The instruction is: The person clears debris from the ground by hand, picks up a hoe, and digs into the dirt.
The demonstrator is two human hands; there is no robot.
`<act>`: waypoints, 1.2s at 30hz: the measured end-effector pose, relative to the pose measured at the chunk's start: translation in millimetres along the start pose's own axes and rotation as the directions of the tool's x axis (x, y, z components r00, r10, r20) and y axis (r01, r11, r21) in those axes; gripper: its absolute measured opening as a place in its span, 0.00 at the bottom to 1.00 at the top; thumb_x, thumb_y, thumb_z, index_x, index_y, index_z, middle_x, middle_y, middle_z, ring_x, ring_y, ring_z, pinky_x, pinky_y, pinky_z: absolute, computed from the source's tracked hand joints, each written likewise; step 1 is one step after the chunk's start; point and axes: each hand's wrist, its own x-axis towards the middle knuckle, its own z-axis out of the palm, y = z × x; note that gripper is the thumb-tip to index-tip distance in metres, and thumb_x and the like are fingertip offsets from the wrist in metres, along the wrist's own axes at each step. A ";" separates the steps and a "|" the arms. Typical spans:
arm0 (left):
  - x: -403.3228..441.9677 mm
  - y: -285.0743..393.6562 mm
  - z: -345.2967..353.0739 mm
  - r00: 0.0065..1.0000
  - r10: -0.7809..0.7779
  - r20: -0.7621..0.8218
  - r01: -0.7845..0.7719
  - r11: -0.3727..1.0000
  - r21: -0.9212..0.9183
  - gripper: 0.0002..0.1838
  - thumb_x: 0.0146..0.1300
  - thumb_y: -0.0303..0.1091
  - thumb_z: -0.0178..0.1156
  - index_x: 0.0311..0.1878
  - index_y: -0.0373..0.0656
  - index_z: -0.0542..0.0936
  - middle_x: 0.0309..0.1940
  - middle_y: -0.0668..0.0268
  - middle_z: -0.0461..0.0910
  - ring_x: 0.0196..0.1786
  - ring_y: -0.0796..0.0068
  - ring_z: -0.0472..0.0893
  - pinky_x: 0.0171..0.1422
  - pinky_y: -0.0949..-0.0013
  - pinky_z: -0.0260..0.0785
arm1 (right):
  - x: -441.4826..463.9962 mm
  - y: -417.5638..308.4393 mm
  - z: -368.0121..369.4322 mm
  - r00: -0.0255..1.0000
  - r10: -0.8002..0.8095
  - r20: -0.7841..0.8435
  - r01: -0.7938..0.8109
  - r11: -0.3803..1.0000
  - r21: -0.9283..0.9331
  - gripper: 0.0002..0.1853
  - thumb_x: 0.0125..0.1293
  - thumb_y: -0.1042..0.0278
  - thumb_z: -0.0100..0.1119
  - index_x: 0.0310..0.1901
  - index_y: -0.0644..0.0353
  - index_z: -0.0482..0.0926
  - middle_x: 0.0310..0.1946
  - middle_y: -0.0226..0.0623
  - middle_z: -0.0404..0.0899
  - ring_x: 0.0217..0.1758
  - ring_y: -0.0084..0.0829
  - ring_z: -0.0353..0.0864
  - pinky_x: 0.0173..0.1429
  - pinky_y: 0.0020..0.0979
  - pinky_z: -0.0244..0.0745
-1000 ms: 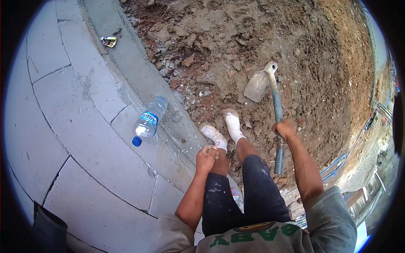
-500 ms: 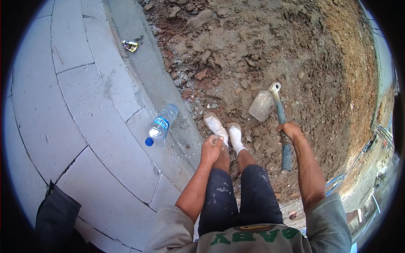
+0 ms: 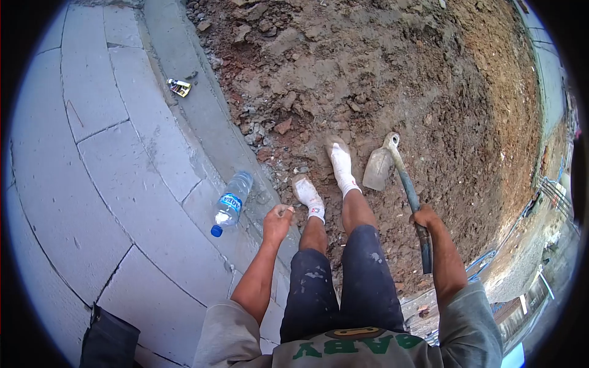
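My right hand (image 3: 424, 216) is wrapped round the dark, pipe-like handle (image 3: 410, 185) of a hoe. Its dirty metal blade (image 3: 378, 169) hangs over the soil at the handle's far end, joined by a ring-shaped socket. Whether the blade touches the ground I cannot tell. My left hand (image 3: 278, 222) is curled into a loose fist beside my left shin, with nothing visible in it. Left of that hand, a clear plastic water bottle (image 3: 232, 203) with a blue cap and blue label lies on its side on the pale blocks.
Rough brown soil (image 3: 429, 92) with clods and stones spreads in front of my socked feet (image 3: 310, 193). A grey mortar strip (image 3: 199, 101) edges the pale blocks (image 3: 141, 165) on the left. A small crumpled packet (image 3: 179, 87) lies there. Dark cloth (image 3: 110, 337) sits at lower left.
My right foot has stepped forward, and my feet are further apart. My left hand has swung left, away from my legs. The hoe, still in my right hand, has shifted slightly lower in view.
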 end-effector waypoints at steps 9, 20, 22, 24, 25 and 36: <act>45.2 77.1 49.4 0.996 -0.092 0.020 0.093 0.995 -0.035 0.15 0.66 0.41 0.59 0.43 0.37 0.81 0.28 0.61 0.84 0.28 0.73 0.82 0.36 0.68 0.74 | 77.7 -45.7 -13.4 0.954 0.031 0.299 -0.207 0.789 0.578 0.09 0.47 0.65 0.66 0.25 0.61 0.79 0.19 0.35 0.75 0.16 0.32 0.74 0.21 0.35 0.68; -22.5 173.5 127.1 0.920 0.008 0.392 0.134 0.933 -0.333 0.23 0.67 0.50 0.59 0.52 0.39 0.78 0.36 0.63 0.84 0.34 0.77 0.82 0.43 0.70 0.74 | -33.3 -175.7 -126.1 0.973 -0.212 -0.095 0.223 0.968 0.116 0.20 0.49 0.67 0.65 0.43 0.69 0.75 0.29 0.43 0.78 0.28 0.34 0.80 0.32 0.35 0.75; -26.4 191.6 130.5 0.911 0.123 0.395 0.066 0.899 -0.433 0.26 0.67 0.53 0.59 0.56 0.39 0.76 0.40 0.61 0.83 0.41 0.74 0.82 0.49 0.69 0.73 | -63.6 -244.4 -148.6 0.936 -0.323 -0.140 0.351 0.886 0.301 0.17 0.52 0.70 0.63 0.44 0.64 0.74 0.28 0.39 0.77 0.28 0.32 0.79 0.32 0.34 0.74; -36.6 221.7 120.0 0.906 0.241 0.347 0.030 0.783 -0.621 0.27 0.67 0.53 0.59 0.58 0.39 0.74 0.42 0.60 0.82 0.45 0.73 0.81 0.52 0.68 0.73 | -101.7 -320.7 -166.0 0.878 -0.424 -0.223 0.478 0.755 0.449 0.14 0.55 0.73 0.62 0.42 0.63 0.73 0.25 0.34 0.74 0.24 0.27 0.75 0.29 0.33 0.72; -32.7 219.8 123.3 0.876 0.279 0.395 0.109 0.682 -0.723 0.30 0.65 0.52 0.62 0.61 0.39 0.72 0.45 0.58 0.81 0.49 0.71 0.80 0.54 0.67 0.71 | -102.2 -352.7 -168.5 0.790 -0.492 -0.364 0.612 0.663 0.431 0.15 0.55 0.72 0.63 0.43 0.63 0.71 0.25 0.34 0.74 0.21 0.26 0.75 0.26 0.31 0.71; 20.7 104.3 78.0 0.980 -0.164 -0.113 0.147 0.979 -0.145 0.16 0.55 0.38 0.69 0.39 0.35 0.81 0.28 0.62 0.83 0.30 0.72 0.80 0.41 0.65 0.73 | -16.6 -472.7 2.4 0.852 -0.483 -0.200 0.488 0.600 0.634 0.10 0.55 0.75 0.60 0.36 0.62 0.69 0.21 0.35 0.74 0.15 0.26 0.74 0.19 0.31 0.71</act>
